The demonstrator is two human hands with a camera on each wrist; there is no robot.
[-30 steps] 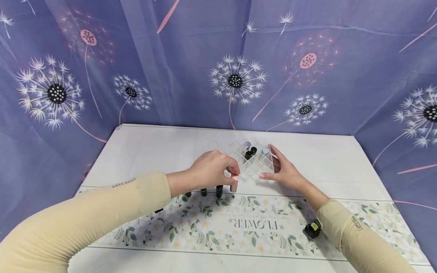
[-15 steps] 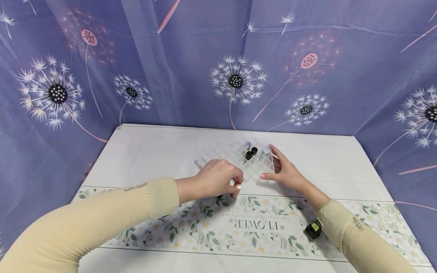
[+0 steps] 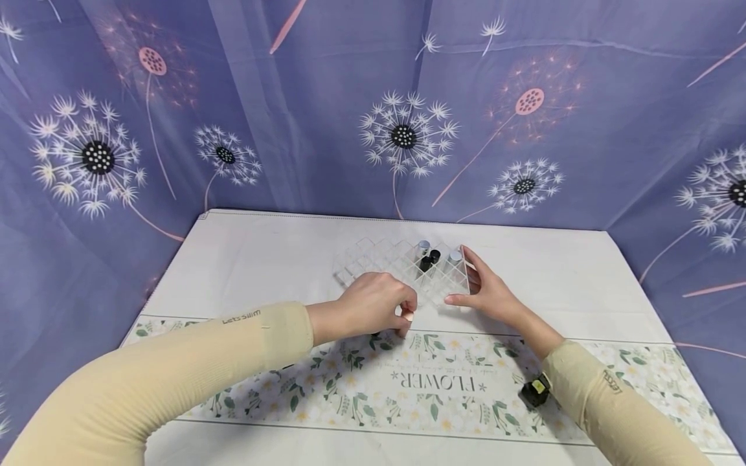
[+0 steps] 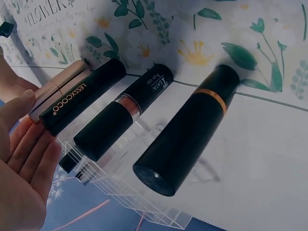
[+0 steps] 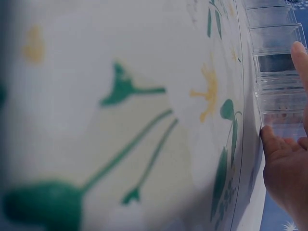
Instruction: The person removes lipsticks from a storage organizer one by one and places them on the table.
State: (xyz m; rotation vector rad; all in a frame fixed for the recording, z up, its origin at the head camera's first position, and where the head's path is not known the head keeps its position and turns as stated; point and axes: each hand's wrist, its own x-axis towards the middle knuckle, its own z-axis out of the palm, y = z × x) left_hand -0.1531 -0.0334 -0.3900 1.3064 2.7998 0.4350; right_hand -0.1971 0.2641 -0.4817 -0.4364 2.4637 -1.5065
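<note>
My left hand (image 3: 377, 303) pinches a rose-gold lipstick tube (image 4: 58, 90) between thumb and fingers, low over the table in front of a clear grid organizer (image 3: 373, 255). Only the tube's pale top shows in the head view. Beside it in the left wrist view stand a black LESSXCOCO tube (image 4: 83, 98), a black tube with a clear band (image 4: 107, 129) and a larger black tube with a gold ring (image 4: 185, 134). My right hand (image 3: 492, 292) grips the organizer's right end, thumb at the front, fingers round the side.
Silver-capped tubes (image 3: 454, 258) and black tubes (image 3: 426, 263) stand in the organizer's right-hand cells. A black device with a yellow patch (image 3: 535, 392) sits at the right forearm. A flower-printed band (image 3: 443, 404) crosses the white table, and a purple curtain (image 3: 315, 129) hangs behind.
My left hand has moved down and slightly right with the rose-gold tube, now covering the small black tubes in the head view. The right hand stays on the organizer.
</note>
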